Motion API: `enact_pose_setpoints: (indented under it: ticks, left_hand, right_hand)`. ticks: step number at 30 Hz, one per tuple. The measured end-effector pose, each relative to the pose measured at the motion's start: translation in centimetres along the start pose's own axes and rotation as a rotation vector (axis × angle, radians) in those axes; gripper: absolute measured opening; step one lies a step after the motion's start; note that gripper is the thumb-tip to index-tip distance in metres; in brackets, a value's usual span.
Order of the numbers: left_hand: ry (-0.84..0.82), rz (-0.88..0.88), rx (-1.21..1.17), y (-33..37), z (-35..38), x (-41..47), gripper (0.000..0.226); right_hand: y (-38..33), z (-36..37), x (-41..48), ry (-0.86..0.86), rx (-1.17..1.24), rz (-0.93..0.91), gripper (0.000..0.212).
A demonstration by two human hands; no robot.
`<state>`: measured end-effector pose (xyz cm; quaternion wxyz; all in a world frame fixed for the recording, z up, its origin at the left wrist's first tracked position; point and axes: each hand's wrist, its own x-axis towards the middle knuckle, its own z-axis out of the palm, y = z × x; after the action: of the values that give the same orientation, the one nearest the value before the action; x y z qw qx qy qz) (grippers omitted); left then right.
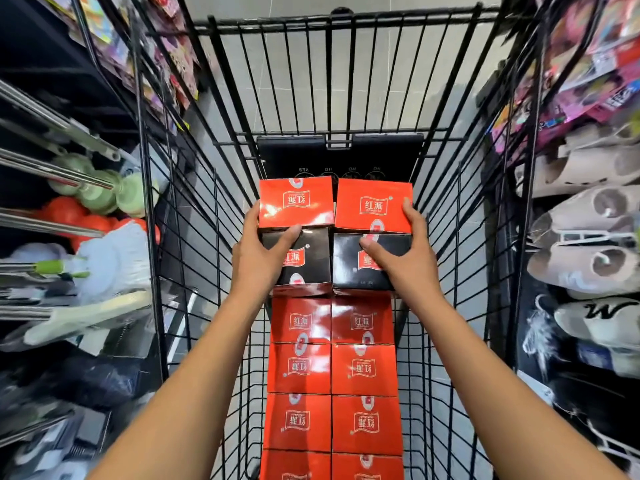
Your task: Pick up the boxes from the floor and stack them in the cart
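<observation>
Inside the black wire cart, two columns of red boxes cover the floor. At the far end I hold two more boxes side by side above that layer, each red on top and black on the near face. My left hand grips the left box, fingers on its outer side and thumb on the black front. My right hand grips the right box the same way. Both held boxes touch each other along the middle.
The cart stands in a narrow aisle on grey floor tiles. Left shelves hold mops, green and red items and hanging packets. Right shelves hold slippers and shoes under hanging packets. A black panel lies at the cart's far end.
</observation>
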<state>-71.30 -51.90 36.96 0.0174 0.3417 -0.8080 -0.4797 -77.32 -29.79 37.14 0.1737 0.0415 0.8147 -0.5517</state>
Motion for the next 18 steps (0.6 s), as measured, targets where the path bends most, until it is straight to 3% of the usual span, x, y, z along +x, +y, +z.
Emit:
enact_pose_setpoints:
  ticks: [5,7,10,12,15,18]
  left_hand:
    - [-0.042,-0.017,0.096,0.4,-0.1,-0.4,0.069]
    - [-0.061,-0.001,0.185,0.5,-0.5,-0.6,0.079]
    - [-0.105,0.188,0.467,1.0,-1.8,-0.6,0.110]
    - [-0.270,0.374,0.649,1.4,-2.4,-0.5,0.125]
    - [-0.484,0.590,0.880,1.4,-2.6,-0.7,0.132]
    - [-0.484,0.613,1.007,1.3,-2.3,-0.7,0.131]
  right_hand:
    - [0.0,-0.1,0.0,-0.009,-0.022,0.012,0.084]
    - [-0.1,-0.2,0.0,-0.021,-0.054,0.001,0.086]
    - [-0.4,-1.0,0.6,-0.027,-0.210,-0.041,0.083]
    - [-1.0,-1.6,1.8,0.000,-0.308,-0.088,0.078]
    - [-2.4,-2.0,4.4,0.000,-0.307,-0.091,0.083]
    - [-3.4,-1.7,6.7,-0.178,-0.265,-0.011,0.090]
